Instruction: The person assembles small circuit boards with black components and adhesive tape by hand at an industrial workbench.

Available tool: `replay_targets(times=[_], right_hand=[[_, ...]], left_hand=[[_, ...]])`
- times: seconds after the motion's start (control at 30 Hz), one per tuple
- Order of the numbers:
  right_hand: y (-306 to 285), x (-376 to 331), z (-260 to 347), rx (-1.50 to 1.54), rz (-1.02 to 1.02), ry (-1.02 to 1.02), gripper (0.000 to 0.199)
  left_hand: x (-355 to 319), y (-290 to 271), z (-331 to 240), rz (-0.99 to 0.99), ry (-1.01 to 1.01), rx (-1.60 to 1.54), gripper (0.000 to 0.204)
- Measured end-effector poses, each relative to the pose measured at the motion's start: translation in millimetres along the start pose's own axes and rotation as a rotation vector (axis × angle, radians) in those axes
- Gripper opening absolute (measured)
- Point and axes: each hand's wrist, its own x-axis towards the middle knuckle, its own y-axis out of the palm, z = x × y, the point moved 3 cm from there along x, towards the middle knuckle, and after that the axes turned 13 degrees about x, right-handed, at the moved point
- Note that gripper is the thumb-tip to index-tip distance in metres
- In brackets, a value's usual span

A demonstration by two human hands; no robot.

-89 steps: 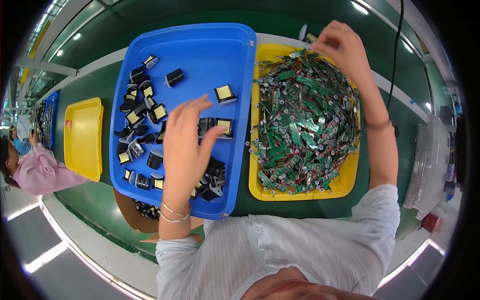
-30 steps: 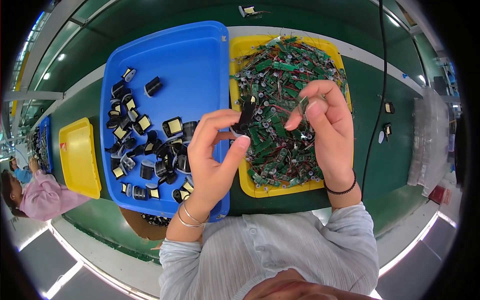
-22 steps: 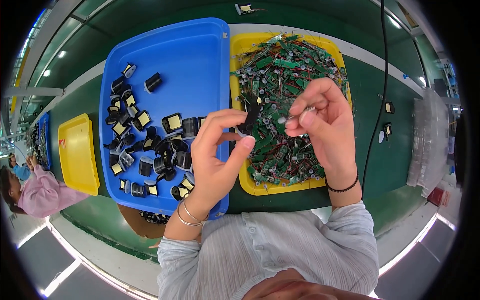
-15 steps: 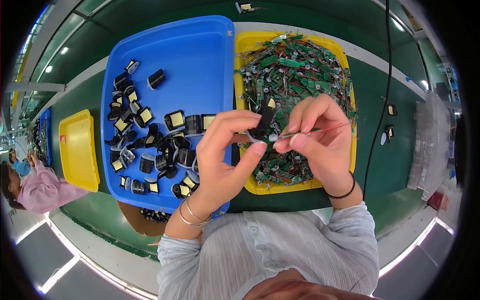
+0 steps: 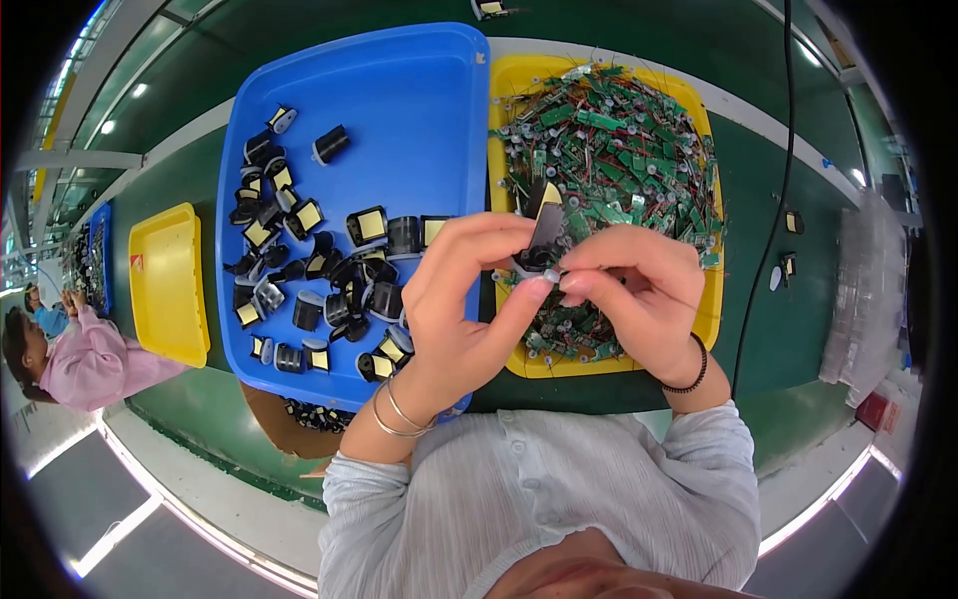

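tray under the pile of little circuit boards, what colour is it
Yellow: the tray under the circuit boards shows best in the head view.

blue tray [image 5: 419, 110]: glossy plastic | yellow tray [image 5: 511, 90]: smooth plastic | bangles [image 5: 394, 414]: shiny metal

Pinched between the fingertips [image 5: 547, 278] of both hands is a small black component [image 5: 546, 232] with a pale yellow face, matching the black-and-yellow parts [image 5: 309, 270] scattered in the bright blue tray [image 5: 399, 90] left of the fingers. Beyond and under the fingers, a yellow tray [image 5: 509, 75] holds green circuit boards [image 5: 619, 150] flecked with silver and red. Farther left, another yellow tray [image 5: 165, 280] sits on the dark green bench [image 5: 758, 200], near a person's pink sleeve [image 5: 95, 359]
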Motion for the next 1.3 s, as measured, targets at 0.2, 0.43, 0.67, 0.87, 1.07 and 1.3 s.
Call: replay_targets(times=[0.2,0.43,0.67,0.87,1.07,1.3], right_hand=[[3.7,0.2,3.2,-0.208,0.081,-0.132,0.011],[0.3,2.3,4.9,0.108,0.010,0.115,0.009],[-2.0,-0.2,1.5,0.037,0.035,0.137,0.013],[-2.5,1.0,-2.2,0.151,0.001,0.190,0.029],[-0.3,1.9,-0.5,0.214,0.016,0.220,0.029],[1.2,0.9,-4.7,0.230,-0.005,0.134,0.031]], left_hand=[[-0.3,-3.3,-0.8,-0.028,-0.035,0.025,0.023],[0.4,-2.7,-1.0,0.014,0.073,0.167,0.027],[0.3,-0.7,-0.7,-0.006,0.133,0.195,0.028],[0.7,0.5,-2.1,0.020,0.169,0.202,0.028],[1.8,0.9,-4.2,0.038,0.167,0.197,0.026],[-0.1,0.4,-5.5,0.037,0.157,0.213,0.026]])
